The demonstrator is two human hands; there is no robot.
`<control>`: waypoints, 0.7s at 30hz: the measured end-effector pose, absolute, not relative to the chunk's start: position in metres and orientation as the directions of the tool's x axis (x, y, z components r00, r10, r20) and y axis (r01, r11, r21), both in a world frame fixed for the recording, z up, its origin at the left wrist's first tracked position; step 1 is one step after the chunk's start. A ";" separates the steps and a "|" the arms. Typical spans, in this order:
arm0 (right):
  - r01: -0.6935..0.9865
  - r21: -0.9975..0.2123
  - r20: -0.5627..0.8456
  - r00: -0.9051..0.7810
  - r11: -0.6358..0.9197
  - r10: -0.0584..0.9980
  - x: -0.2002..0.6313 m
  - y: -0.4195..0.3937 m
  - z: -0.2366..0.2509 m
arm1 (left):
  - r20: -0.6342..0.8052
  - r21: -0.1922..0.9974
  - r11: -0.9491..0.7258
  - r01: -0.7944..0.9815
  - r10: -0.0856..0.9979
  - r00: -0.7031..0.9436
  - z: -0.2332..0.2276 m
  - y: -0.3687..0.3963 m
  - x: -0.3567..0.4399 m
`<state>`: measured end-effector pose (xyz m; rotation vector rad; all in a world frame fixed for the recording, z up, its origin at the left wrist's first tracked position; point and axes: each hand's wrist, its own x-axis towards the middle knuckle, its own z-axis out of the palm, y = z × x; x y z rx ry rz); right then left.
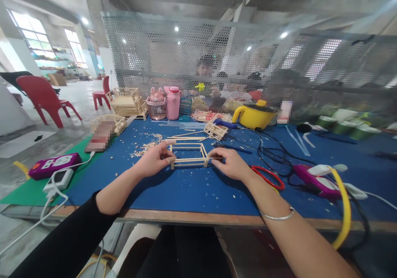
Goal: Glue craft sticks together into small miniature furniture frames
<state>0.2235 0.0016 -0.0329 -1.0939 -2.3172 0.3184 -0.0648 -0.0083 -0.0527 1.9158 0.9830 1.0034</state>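
A small box-shaped frame of thin wooden sticks [190, 160] stands on the blue tabletop between my hands. My left hand [153, 160] pinches its left end, thumb and fingers at the near corner. At the opposite end, my right hand [230, 163] has its fingers closed around the tip of a long stick at the near right corner. Exactly where the right fingertips touch is partly hidden. Behind the frame lie loose wooden sticks [186, 138]. A smaller stick assembly [215, 130] rests beside a blue glue gun [226, 124].
Wood scraps [145, 147] litter the left. Red-handled scissors [269, 178], black cables and a purple power strip [316, 182] lie right. A yellow pot [256, 116], pink bottle [173, 103] and stacked wooden frames [125, 102] stand behind. A perforated metal screen [149, 50] closes the back; people sit beyond.
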 end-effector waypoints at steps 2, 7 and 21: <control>0.632 -0.469 0.361 -0.500 0.617 0.787 0.223 0.001 -0.034 | 0.299 0.858 -0.425 0.289 0.870 0.393 -0.052 -0.009 -0.064; 0.633 -0.446 0.378 -0.508 0.633 0.774 0.221 0.001 -0.033 | 0.295 0.863 -0.419 0.282 0.871 0.392 -0.053 -0.007 -0.065; 0.632 -0.369 0.404 -0.551 0.681 0.730 0.222 0.004 -0.035 | 0.293 0.895 -0.389 0.218 0.882 0.370 -0.057 -0.003 -0.064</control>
